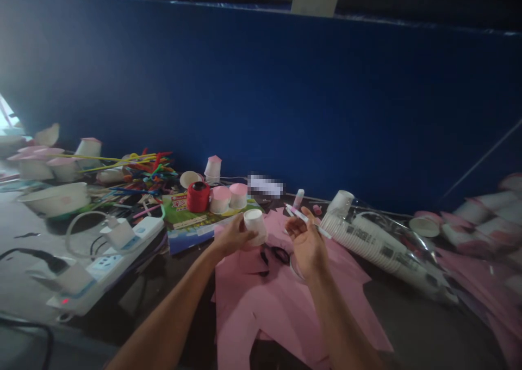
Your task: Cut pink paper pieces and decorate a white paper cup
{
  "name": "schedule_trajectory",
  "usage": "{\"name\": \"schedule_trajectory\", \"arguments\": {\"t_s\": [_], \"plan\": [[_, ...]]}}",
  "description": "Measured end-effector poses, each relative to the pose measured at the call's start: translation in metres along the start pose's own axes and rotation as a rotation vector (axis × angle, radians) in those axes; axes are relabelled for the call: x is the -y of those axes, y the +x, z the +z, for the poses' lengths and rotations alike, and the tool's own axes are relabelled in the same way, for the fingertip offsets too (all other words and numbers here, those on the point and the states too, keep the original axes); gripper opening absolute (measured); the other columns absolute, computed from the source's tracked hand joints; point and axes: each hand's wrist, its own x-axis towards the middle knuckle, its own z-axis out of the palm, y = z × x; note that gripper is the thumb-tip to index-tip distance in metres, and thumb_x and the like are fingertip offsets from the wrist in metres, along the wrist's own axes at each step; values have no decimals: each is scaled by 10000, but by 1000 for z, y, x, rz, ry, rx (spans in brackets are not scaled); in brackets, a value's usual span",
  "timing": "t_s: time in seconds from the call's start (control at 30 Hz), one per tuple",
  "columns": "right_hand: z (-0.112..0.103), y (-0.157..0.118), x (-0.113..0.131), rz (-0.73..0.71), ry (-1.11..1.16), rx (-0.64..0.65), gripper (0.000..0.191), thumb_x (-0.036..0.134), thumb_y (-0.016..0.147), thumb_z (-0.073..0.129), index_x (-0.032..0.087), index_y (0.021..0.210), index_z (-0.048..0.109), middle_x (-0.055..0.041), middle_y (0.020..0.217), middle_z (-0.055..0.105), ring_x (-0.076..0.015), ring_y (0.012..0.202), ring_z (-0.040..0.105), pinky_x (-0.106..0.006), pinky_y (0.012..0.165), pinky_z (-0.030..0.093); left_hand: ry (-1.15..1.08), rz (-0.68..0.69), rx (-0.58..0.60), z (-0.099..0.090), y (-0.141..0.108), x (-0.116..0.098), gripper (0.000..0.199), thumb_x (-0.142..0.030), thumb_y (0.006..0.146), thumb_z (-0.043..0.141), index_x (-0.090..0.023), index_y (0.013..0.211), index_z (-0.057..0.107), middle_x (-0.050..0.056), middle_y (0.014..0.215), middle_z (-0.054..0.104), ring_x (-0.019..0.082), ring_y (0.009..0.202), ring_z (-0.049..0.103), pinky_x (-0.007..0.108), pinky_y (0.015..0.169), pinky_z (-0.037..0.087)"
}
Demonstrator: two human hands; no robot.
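Observation:
My left hand [236,235] is closed around the side of a white paper cup [254,226], held bottom up over the pink paper sheets [281,310]. To its right, my right hand [306,242] is turned palm up with curled fingers. A slim white and purple pen [297,213] runs slantwise through this hand, by the thumb. Between the hands lie scissors with black handles [280,253], partly covered by paper. A round ring [297,266], perhaps a tape roll, is half hidden behind my right wrist.
Behind stand pink-topped cups [238,196], a red thread spool [198,197] and a glue stick [298,198]. On the right lies a bagged stack of paper cups [367,242]. Leftward are a power strip [106,269], pipe cleaners [150,166] and a bowl [57,200]. A blue partition [261,87] rises behind.

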Motion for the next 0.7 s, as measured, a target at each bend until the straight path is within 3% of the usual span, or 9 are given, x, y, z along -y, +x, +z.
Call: {"name": "schedule_trajectory", "arguments": {"t_s": [0.1, 0.23, 0.33, 0.47, 0.7], "plan": [[2, -1, 7, 78, 111, -12, 283, 482, 778, 690, 262, 957, 691, 25, 734, 683, -143, 717, 624, -374, 812, 503, -314, -68, 72, 5, -3, -1, 401, -384, 751, 737, -121, 1040, 651, 91, 977, 684, 195, 878, 623, 280, 788, 477], [6, -6, 15, 108, 183, 60, 261, 462, 717, 750, 262, 877, 702, 57, 635, 616, -122, 664, 580, -390, 848, 516, -664, -250, 146, 17, -11, 2, 405, -476, 791, 692, -134, 1003, 651, 92, 897, 697, 193, 794, 652, 310, 764, 509], [10, -10, 12, 89, 117, 116, 229, 365, 660, 805, 248, 821, 690, 68, 594, 583, -125, 675, 577, -428, 913, 501, -705, -267, 219, 23, -15, 3, 430, -487, 810, 665, -121, 1035, 657, 118, 908, 707, 215, 794, 668, 338, 761, 523], [14, -14, -2, 21, -48, 83, 183, 247, 658, 801, 230, 738, 637, 92, 549, 524, -100, 590, 532, -409, 927, 488, -752, -207, 256, 23, -15, 4, 370, -331, 783, 710, -125, 1086, 660, 118, 978, 714, 225, 864, 679, 317, 798, 508], [9, -17, -19, -167, -356, 49, 172, 362, 796, 678, 213, 842, 607, 78, 589, 511, -108, 579, 520, -345, 775, 511, -844, -213, 235, 21, -11, 4, 382, -286, 795, 658, -108, 1132, 629, 126, 1014, 720, 247, 929, 682, 370, 895, 488]]}}
